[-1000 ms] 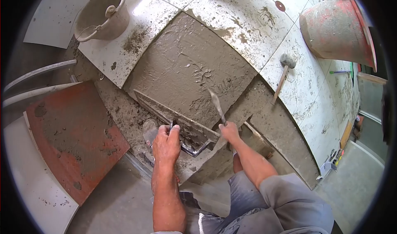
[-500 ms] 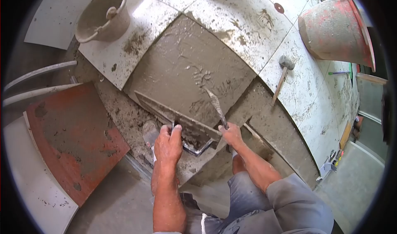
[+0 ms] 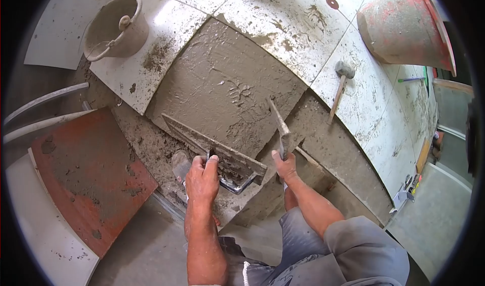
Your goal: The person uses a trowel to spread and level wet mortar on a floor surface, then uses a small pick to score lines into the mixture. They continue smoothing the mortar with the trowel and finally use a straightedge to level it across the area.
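My left hand (image 3: 202, 177) is closed around the bar handle of a wide, mortar-coated float (image 3: 217, 147). Its flat plate is tilted on edge along the near side of a wet mortar bed (image 3: 222, 74). In my right hand (image 3: 284, 166) is a trowel (image 3: 280, 124), its narrow blade seen nearly edge-on and pointing up and away over the right part of the bed. The trowel's handle is mostly hidden inside my fingers. Ridges and rough patches mark the mortar surface beyond both tools.
White tiles (image 3: 174, 21) spattered with mortar border the bed. A bucket (image 3: 118, 28) stands at left, a large red-stained tub (image 3: 399, 28) at right. A mallet (image 3: 339, 89) lies on the right-hand tiles. Near my left sits a reddish board (image 3: 96, 180) with mortar on it.
My right hand has lifted and turned the trowel, so its blade now stands more upright and further right. The float stays in my left hand at nearly the same tilt.
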The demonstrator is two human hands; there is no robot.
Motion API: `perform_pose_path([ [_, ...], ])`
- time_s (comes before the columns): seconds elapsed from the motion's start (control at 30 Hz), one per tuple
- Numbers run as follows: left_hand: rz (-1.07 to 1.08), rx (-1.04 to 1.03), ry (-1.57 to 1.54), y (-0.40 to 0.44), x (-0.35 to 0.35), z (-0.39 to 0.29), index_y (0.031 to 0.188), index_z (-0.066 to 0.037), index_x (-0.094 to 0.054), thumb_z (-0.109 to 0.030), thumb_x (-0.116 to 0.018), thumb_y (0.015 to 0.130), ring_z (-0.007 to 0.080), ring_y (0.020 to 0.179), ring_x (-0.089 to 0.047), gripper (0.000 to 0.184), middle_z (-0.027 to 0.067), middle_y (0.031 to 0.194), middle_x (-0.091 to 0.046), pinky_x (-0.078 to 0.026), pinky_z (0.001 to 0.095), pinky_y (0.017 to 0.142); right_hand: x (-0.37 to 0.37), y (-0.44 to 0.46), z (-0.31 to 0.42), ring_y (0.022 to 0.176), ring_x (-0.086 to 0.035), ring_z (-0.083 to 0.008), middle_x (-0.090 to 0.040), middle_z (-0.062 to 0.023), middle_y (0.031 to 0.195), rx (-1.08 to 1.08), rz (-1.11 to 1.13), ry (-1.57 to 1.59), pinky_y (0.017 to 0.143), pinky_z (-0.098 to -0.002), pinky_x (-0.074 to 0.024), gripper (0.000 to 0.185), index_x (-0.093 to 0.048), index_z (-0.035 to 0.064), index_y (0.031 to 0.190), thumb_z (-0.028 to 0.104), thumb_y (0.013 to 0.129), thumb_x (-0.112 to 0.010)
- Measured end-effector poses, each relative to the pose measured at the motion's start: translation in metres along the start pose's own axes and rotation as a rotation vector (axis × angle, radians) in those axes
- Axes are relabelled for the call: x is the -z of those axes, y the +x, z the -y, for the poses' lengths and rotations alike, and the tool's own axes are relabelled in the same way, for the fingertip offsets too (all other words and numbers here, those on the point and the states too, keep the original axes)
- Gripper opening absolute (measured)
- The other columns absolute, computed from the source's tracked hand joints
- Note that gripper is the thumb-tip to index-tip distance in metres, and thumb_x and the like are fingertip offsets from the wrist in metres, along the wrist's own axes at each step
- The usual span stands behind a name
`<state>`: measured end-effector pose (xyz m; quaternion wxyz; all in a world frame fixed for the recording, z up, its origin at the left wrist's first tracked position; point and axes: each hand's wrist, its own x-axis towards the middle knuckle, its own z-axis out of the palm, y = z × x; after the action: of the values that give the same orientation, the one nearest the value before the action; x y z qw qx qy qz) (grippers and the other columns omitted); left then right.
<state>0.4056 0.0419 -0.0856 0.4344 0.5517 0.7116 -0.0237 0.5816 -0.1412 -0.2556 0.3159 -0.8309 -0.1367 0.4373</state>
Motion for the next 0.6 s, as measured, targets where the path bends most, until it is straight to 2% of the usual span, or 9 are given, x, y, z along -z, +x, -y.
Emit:
perform_pose_path([
  [0.07, 0.063, 0.037, 0.065, 0.003, -0.001, -0.002, 0.097, 0.003, -0.058, -0.039, -0.052, 0.084, 0.0419, 0.091, -0.059, 0.044, 0.0270, 0.090, -0.062, -0.043, 0.0427, 0.080, -0.003, 0.023, -0.016, 0.077, -0.062, -0.0403, -0.063, -0.0235, 0.074, -0.165, 0.046, -0.287, 0.070, -0.0439, -0.0465, 0.036, -0.063, -0.0039, 0.079, 0.032, 0.076, -0.063],
  [0.13, 0.068, 0.031, 0.081, 0.001, -0.001, -0.010, 0.097, 0.003, -0.058, -0.039, -0.052, 0.084, 0.0418, 0.092, -0.059, 0.045, 0.0273, 0.091, -0.062, -0.043, 0.0426, 0.081, 0.001, 0.023, -0.014, 0.077, -0.062, -0.0399, -0.062, -0.0241, 0.074, -0.214, 0.037, -0.257, 0.070, -0.0445, -0.0459, 0.036, -0.064, -0.0035, 0.080, 0.032, 0.075, -0.064],
  [0.2, 0.073, 0.051, 0.083, 0.001, -0.006, -0.007, 0.098, 0.003, -0.058, -0.039, -0.052, 0.084, 0.0418, 0.093, -0.058, 0.045, 0.0277, 0.091, -0.062, -0.043, 0.0426, 0.081, 0.012, 0.007, 0.010, 0.082, -0.062, -0.0401, -0.063, -0.0251, 0.078, -0.140, 0.053, -0.236, 0.073, -0.0444, -0.0463, 0.034, -0.064, -0.0023, 0.083, 0.031, 0.076, -0.062],
  [0.27, 0.005, -0.047, 0.036, 0.005, -0.012, 0.002, 0.084, 0.004, -0.057, -0.037, -0.055, 0.082, 0.0243, 0.071, -0.056, 0.041, 0.0171, 0.072, -0.059, -0.042, 0.0366, 0.067, 0.012, -0.013, 0.003, 0.083, -0.062, -0.0401, -0.063, -0.0252, 0.080, -0.111, 0.044, -0.159, 0.074, -0.0442, -0.0463, 0.035, -0.064, -0.0017, 0.084, 0.032, 0.077, -0.061],
  [0.33, -0.001, -0.036, 0.043, 0.006, -0.014, 0.002, 0.084, 0.004, -0.057, -0.037, -0.056, 0.082, 0.0235, 0.070, -0.055, 0.041, 0.0163, 0.071, -0.058, -0.042, 0.0364, 0.067, -0.001, -0.019, -0.001, 0.085, -0.061, -0.0402, -0.063, -0.0254, 0.082, -0.079, 0.035, -0.063, 0.075, -0.0440, -0.0463, 0.035, -0.064, -0.0011, 0.085, 0.033, 0.077, -0.060],
  [0.47, -0.029, -0.036, 0.057, 0.008, -0.021, 0.000, 0.083, 0.004, -0.057, -0.037, -0.056, 0.082, 0.0210, 0.068, -0.053, 0.041, 0.0137, 0.069, -0.057, -0.041, 0.0357, 0.064, -0.017, 0.013, -0.022, 0.076, -0.062, -0.0366, -0.063, -0.0213, 0.075, -0.161, 0.112, -0.380, 0.069, -0.0423, -0.0463, 0.036, -0.064, -0.0005, 0.083, 0.035, 0.079, -0.060],
  [0.5, -0.025, -0.045, 0.063, 0.009, -0.018, -0.002, 0.083, 0.004, -0.057, -0.037, -0.056, 0.082, 0.0210, 0.068, -0.053, 0.041, 0.0137, 0.069, -0.057, -0.041, 0.0357, 0.064, -0.006, 0.005, 0.001, 0.075, -0.062, -0.0360, -0.063, -0.0205, 0.074, -0.160, 0.099, -0.300, 0.069, -0.0420, -0.0464, 0.036, -0.064, -0.0011, 0.082, 0.034, 0.078, -0.060],
  [0.57, 0.085, 0.017, 0.057, 0.007, -0.013, -0.007, 0.098, 0.003, -0.059, -0.039, -0.052, 0.084, 0.0383, 0.090, -0.060, 0.045, 0.0246, 0.087, -0.063, -0.044, 0.0414, 0.080, 0.011, -0.003, 0.022, 0.074, -0.063, -0.0354, -0.063, -0.0198, 0.073, -0.158, 0.093, -0.234, 0.068, -0.0417, -0.0464, 0.036, -0.063, -0.0017, 0.081, 0.034, 0.078, -0.060],
  [0.6, 0.087, 0.017, 0.055, 0.006, -0.010, -0.010, 0.098, 0.003, -0.059, -0.039, -0.052, 0.084, 0.0383, 0.090, -0.060, 0.045, 0.0246, 0.087, -0.063, -0.044, 0.0414, 0.080, 0.019, -0.003, 0.025, 0.072, -0.063, -0.0351, -0.063, -0.0199, 0.071, -0.105, 0.005, -0.111, 0.067, -0.0420, -0.0462, 0.036, -0.063, -0.0023, 0.079, 0.034, 0.077, -0.061],
])
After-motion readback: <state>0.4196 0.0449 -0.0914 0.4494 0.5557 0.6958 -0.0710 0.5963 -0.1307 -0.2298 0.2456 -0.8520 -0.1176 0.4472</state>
